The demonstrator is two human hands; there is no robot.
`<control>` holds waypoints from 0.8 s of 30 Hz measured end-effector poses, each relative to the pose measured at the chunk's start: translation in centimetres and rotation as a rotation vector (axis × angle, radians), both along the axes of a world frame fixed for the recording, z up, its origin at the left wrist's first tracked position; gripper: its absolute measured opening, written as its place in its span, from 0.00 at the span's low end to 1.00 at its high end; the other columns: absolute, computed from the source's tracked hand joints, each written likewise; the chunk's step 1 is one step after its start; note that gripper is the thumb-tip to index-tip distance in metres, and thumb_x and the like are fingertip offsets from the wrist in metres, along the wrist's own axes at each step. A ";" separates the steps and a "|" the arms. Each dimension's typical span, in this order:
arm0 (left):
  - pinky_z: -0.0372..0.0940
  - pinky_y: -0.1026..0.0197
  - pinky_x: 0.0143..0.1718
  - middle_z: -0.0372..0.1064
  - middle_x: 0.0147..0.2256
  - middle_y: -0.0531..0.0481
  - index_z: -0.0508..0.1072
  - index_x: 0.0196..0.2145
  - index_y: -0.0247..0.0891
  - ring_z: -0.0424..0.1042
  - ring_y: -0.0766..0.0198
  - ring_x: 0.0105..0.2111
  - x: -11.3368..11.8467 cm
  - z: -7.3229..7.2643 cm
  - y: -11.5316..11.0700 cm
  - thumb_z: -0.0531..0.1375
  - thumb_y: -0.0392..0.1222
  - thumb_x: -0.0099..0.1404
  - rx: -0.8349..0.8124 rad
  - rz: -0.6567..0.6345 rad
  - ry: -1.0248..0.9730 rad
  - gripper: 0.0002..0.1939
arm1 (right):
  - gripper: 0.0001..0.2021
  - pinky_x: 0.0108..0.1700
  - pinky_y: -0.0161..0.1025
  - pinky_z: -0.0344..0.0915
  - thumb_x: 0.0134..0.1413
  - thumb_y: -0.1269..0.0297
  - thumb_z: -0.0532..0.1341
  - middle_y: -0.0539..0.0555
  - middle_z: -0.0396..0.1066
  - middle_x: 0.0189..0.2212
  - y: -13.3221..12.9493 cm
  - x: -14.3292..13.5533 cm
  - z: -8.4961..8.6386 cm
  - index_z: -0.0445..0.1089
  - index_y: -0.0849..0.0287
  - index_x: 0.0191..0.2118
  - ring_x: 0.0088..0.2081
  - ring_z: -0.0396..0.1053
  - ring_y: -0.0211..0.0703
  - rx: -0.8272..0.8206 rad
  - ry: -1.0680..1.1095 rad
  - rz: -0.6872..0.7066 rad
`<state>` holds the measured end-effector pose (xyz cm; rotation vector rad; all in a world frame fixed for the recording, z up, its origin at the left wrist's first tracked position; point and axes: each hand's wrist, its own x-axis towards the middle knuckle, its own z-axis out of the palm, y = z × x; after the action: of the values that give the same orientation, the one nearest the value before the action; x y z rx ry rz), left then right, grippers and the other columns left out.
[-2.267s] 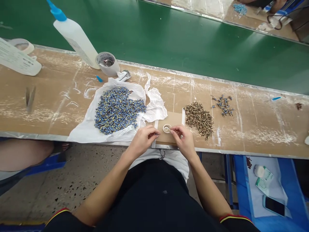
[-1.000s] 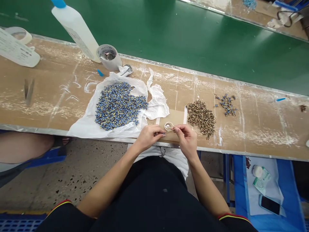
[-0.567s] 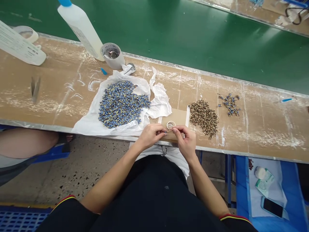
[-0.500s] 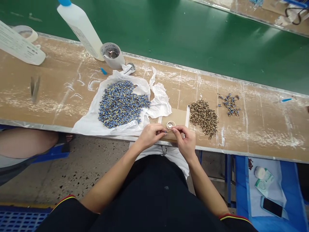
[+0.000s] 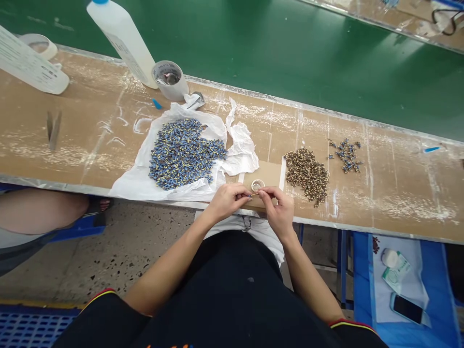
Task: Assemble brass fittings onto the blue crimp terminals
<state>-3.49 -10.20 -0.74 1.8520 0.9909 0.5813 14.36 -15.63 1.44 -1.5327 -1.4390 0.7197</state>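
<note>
Close together at the table's near edge, my left hand [image 5: 227, 200] and my right hand [image 5: 278, 207] are both closed in a pinch. A tiny blue piece is between the left fingertips, mostly covered by them. The right fingers grip a thin yellowish stick [image 5: 255, 194], its tip at the blue piece. Just beyond the fingertips sits a small round white dish [image 5: 257, 185]. To the left, a heap of small blue and yellow pieces [image 5: 183, 154] lies on white paper [image 5: 126, 186]. On the right are a pile of small brown-gold pieces [image 5: 307, 175] and a smaller group of blue-and-brown pieces [image 5: 347, 155].
Two white bottles [image 5: 125, 43] [image 5: 32, 63], a tape roll [image 5: 176, 91] with bits inside and tweezers [image 5: 53, 130] are to the left. A green surface [image 5: 253, 48] runs behind. A phone [image 5: 408, 308] lies at lower right; another person's leg [image 5: 43, 212] shows at left.
My hands keep the same pinch, with the stick's tip still at the blue piece. The view has shifted very slightly; the piles look unchanged.
</note>
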 end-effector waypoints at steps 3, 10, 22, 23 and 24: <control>0.59 0.66 0.31 0.73 0.30 0.50 0.79 0.37 0.36 0.68 0.67 0.28 0.0 0.0 0.0 0.61 0.34 0.64 -0.005 0.000 -0.007 0.06 | 0.07 0.38 0.39 0.69 0.62 0.62 0.61 0.52 0.78 0.33 0.0 -0.1 0.0 0.75 0.56 0.37 0.33 0.74 0.42 0.001 0.000 -0.001; 0.60 0.66 0.30 0.73 0.30 0.50 0.80 0.37 0.36 0.68 0.67 0.28 -0.1 0.3 0.1 0.61 0.36 0.64 -0.038 -0.001 -0.037 0.07 | 0.06 0.36 0.39 0.69 0.62 0.63 0.60 0.52 0.78 0.32 0.2 -0.2 0.4 0.75 0.55 0.37 0.31 0.73 0.42 0.023 -0.025 0.036; 0.62 0.67 0.30 0.76 0.31 0.48 0.80 0.36 0.34 0.71 0.66 0.29 -0.4 0.3 0.1 0.63 0.39 0.63 -0.180 0.030 -0.171 0.07 | 0.05 0.38 0.40 0.69 0.62 0.64 0.61 0.52 0.78 0.33 0.3 -0.3 1.3 0.75 0.54 0.37 0.33 0.74 0.43 0.070 -0.018 0.074; 0.63 0.67 0.31 0.77 0.31 0.48 0.80 0.36 0.34 0.72 0.65 0.30 -0.4 0.3 0.1 0.63 0.39 0.63 -0.192 0.036 -0.185 0.07 | 0.05 0.38 0.40 0.70 0.62 0.64 0.61 0.52 0.78 0.33 0.4 -0.2 1.3 0.75 0.55 0.37 0.35 0.75 0.43 0.081 0.000 0.058; 0.64 0.66 0.31 0.77 0.32 0.47 0.80 0.37 0.34 0.72 0.64 0.31 -0.5 0.2 0.2 0.64 0.40 0.62 -0.203 0.042 -0.198 0.08 | 0.05 0.39 0.41 0.70 0.62 0.64 0.61 0.53 0.78 0.34 0.6 0.0 1.3 0.74 0.55 0.37 0.36 0.75 0.44 0.093 0.015 0.030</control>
<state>-3.97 -10.03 -0.57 1.5664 0.9232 0.6514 14.39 -15.05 2.77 -1.4341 -1.4664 0.6713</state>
